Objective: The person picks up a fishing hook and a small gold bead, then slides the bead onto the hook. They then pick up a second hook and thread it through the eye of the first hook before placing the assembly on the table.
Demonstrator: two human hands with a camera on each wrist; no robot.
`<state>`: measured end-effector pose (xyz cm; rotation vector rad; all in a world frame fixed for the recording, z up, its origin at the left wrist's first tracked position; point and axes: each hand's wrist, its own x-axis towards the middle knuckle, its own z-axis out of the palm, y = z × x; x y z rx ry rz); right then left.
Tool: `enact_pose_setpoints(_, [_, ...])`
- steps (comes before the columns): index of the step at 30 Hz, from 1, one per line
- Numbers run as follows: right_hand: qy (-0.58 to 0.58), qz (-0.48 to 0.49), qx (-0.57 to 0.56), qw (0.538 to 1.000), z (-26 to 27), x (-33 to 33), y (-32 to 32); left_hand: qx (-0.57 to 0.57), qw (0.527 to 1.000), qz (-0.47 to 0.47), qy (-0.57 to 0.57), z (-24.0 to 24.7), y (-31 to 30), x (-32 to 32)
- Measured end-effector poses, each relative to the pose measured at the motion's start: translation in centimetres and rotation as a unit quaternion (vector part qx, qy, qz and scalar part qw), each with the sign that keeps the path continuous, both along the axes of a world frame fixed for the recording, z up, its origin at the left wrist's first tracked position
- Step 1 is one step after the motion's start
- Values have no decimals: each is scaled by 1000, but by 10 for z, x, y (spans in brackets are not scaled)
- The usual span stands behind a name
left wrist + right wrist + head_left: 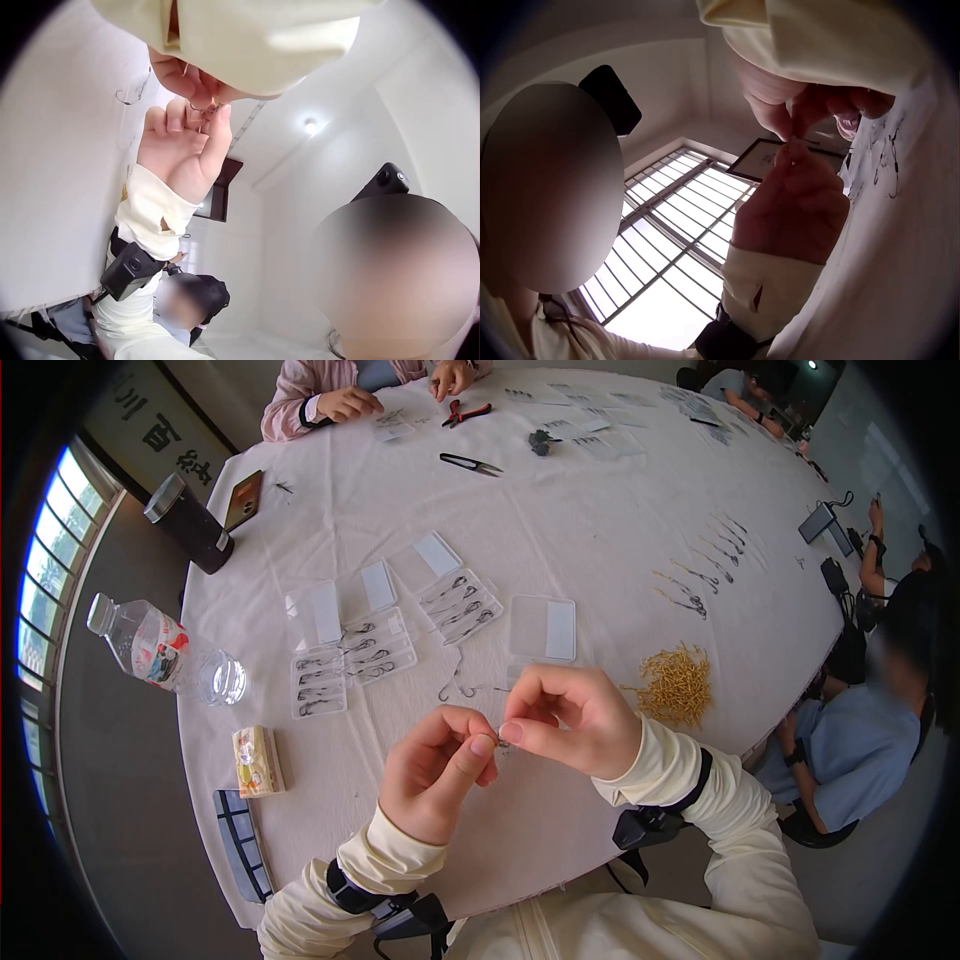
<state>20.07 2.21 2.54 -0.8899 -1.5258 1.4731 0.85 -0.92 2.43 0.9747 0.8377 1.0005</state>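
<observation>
Just above the table's near side, my left hand [435,775] and right hand [578,722] meet fingertip to fingertip. Between thumb and forefinger, each pinches a small dark fishing hook [198,110], mostly hidden by the fingertips. Beyond the hands, loose fishing hooks [459,685] lie on the cloth. A lidded clear box [543,628] with a white label stands just past the right hand. To the left are open clear boxes with rows of dark hooks [320,682]. A heap of small gold-coloured pieces [676,686] lies right of the right hand.
On the left stand a water bottle [160,650], a dark flask [190,525] and a tissue pack [258,762]. Hooks with gold ends [690,596] lie in a row at right. Thread snips [470,464] and red-handled pliers [466,414] lie farther back, near another person's hands.
</observation>
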Motion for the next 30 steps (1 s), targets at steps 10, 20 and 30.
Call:
enact_pose_setpoints(10, [-20, -23, 29, 999, -3, 3, 1, 18, 997, 13, 69, 5, -1, 1])
enact_pose_setpoints(20, [33, 16, -31, 999, 1, 6, 4, -44, 992, 11, -114, -1, 8, -6])
enact_pose_setpoints(30, [144, 147, -310, 928, -6, 3, 3, -13, 993, 7, -115, 5, 7, -9])
